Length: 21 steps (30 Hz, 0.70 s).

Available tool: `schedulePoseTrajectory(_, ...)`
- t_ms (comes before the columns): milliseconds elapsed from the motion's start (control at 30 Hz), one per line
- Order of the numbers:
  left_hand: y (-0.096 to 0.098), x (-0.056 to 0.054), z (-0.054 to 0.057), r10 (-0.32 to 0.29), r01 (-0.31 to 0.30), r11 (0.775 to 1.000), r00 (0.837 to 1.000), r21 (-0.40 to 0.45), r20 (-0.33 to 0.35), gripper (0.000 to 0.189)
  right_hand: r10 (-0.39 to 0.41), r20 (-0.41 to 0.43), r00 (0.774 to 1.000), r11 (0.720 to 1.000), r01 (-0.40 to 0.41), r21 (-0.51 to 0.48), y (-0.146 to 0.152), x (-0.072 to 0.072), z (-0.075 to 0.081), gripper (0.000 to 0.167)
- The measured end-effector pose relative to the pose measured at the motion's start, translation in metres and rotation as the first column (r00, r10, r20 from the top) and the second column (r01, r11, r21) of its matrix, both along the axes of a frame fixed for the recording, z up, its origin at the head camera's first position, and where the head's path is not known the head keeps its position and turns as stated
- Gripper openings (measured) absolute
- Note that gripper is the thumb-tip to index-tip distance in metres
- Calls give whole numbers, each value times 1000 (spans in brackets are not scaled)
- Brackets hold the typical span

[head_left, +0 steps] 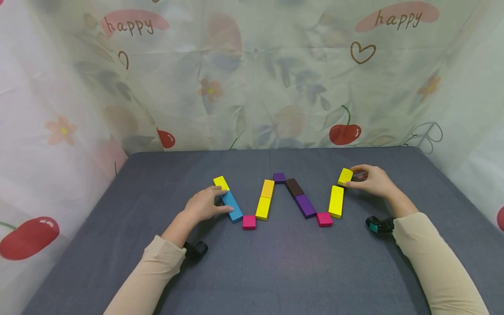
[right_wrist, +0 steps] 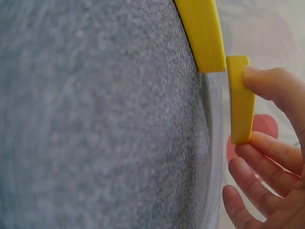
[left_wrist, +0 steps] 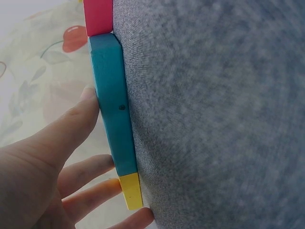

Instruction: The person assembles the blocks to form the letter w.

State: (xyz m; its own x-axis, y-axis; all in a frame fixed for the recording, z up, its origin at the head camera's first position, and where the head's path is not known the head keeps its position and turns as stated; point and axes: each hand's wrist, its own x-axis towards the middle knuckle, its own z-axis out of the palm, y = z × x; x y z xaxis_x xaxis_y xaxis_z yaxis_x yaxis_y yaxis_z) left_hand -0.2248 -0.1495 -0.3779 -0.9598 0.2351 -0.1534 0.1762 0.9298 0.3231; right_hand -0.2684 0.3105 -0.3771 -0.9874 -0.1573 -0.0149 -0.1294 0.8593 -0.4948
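Observation:
Rectangular blocks lie in a zigzag on the grey table. My right hand point(head_left: 374, 180) pinches a yellow block point(right_wrist: 242, 100) between thumb and index finger, the other fingers loosely spread. That block is just past the far end of another yellow block point(head_left: 336, 201), with a narrow gap between them in the right wrist view. At the zigzag's left end, my left hand point(head_left: 203, 204) rests beside a blue block point(left_wrist: 113, 109) and a yellow block point(left_wrist: 131, 192), which lie end to end. Its thumb touches the blue block's side, and its relaxed fingers reach along both blocks.
Between the hands lie a pink block point(head_left: 249, 222), an orange block point(head_left: 267, 188) above a yellow one point(head_left: 263, 208), a small purple block point(head_left: 279, 178), a dark brown block point(head_left: 294, 187), a longer purple block point(head_left: 306, 206) and another pink block point(head_left: 324, 219). A patterned curtain point(head_left: 256, 87) hangs behind.

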Motion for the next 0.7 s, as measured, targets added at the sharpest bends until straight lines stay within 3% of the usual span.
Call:
schedulePoseTrajectory(33,0,0,0,3,-3,1000,1000,2,1,69,1,0,1000,1000,-1,-1,-1,0,0,68)
schedulePoseTrajectory(67,4,4,7,16,-16,1000,1000,1,22,67,2,0,1000,1000,-2,-1,-1,-1,-1,68)
schedulePoseTrajectory(700,4,5,8,6,-6,1000,1000,-6,11,67,47,7,999,999,-47,2,-3,-6,-3,64)
